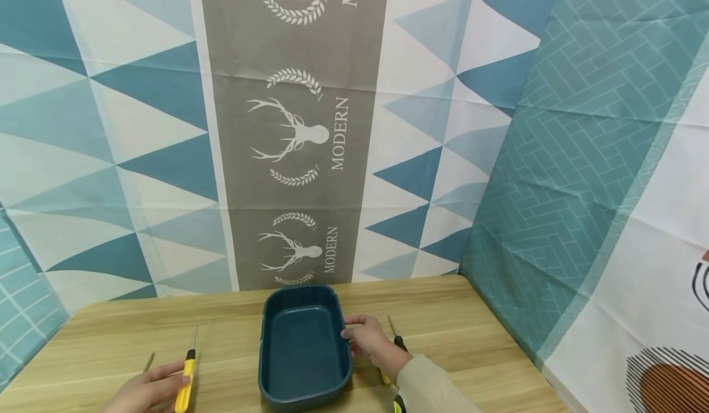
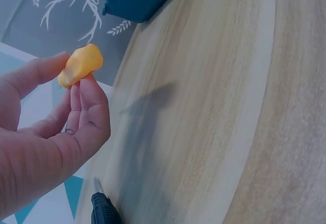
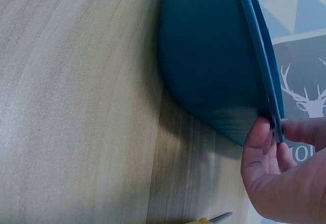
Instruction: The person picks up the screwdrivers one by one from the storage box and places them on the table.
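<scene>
A screwdriver [image 1: 189, 373] with a yellow handle, black collar and thin metal shaft is held between the thumb and fingers of my left hand [image 1: 149, 388], its tip pointing away from me. The left wrist view shows the yellow butt of this screwdriver [image 2: 81, 66] end-on above the table. My right hand [image 1: 370, 341] pinches the right wall of a dark blue rectangular bin [image 1: 305, 364]. In the right wrist view, thumb and fingers lie on either side of the rim of the bin [image 3: 260, 46]. The bin's inside shows nothing in it.
Another screwdriver [image 1: 399, 341], black and yellow, lies right of the bin, partly covered by my right forearm. Beside my left hand a metal shaft [image 1: 149, 362] pokes out; a dark handle [image 2: 104, 211] shows there too. The wooden table [image 1: 227, 339] meets a patterned cloth [image 1: 299, 50] behind.
</scene>
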`<state>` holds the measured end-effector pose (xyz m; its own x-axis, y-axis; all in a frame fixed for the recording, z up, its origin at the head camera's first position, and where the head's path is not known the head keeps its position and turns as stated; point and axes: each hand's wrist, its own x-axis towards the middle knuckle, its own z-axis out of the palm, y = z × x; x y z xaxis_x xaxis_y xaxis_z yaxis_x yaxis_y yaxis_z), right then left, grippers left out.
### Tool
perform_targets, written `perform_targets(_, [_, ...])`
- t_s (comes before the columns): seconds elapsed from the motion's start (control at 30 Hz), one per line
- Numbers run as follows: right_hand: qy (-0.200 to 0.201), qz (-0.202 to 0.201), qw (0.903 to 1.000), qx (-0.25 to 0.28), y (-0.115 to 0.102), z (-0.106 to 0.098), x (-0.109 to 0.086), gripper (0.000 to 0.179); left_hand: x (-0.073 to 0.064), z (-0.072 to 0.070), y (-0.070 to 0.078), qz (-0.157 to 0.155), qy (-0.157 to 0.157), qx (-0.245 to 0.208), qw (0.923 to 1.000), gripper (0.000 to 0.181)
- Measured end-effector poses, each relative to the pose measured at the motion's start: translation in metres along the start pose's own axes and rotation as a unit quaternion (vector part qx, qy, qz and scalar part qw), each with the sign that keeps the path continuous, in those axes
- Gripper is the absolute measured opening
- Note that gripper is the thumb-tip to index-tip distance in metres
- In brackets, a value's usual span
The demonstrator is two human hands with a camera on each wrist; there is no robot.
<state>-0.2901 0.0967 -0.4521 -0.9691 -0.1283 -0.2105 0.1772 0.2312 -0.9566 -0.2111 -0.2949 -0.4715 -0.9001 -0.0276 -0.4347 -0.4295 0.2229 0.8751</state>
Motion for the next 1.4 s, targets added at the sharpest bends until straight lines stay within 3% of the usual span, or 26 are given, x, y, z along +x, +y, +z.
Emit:
perform_targets(0.37, [-0.007,-0.003,1.0000,-0.002,0.002,0.003,0.001,0.031,0.000,-0.013,-0.008,-0.014,-0.006,0.018,0.9997,0.076])
perform_targets(0.73, [-0.007,-0.018,0.9998,0.004,0.002,-0.006,0.000,0.031,0.002,-0.013,-0.007,-0.002,-0.005,-0.003,1.0000,0.074])
perform_targets(1.4, [-0.006,-0.019,0.9998,0.000,0.001,-0.004,-0.003,0.031,0.007,-0.017,-0.014,-0.025,0.000,0.032,0.9991,0.068])
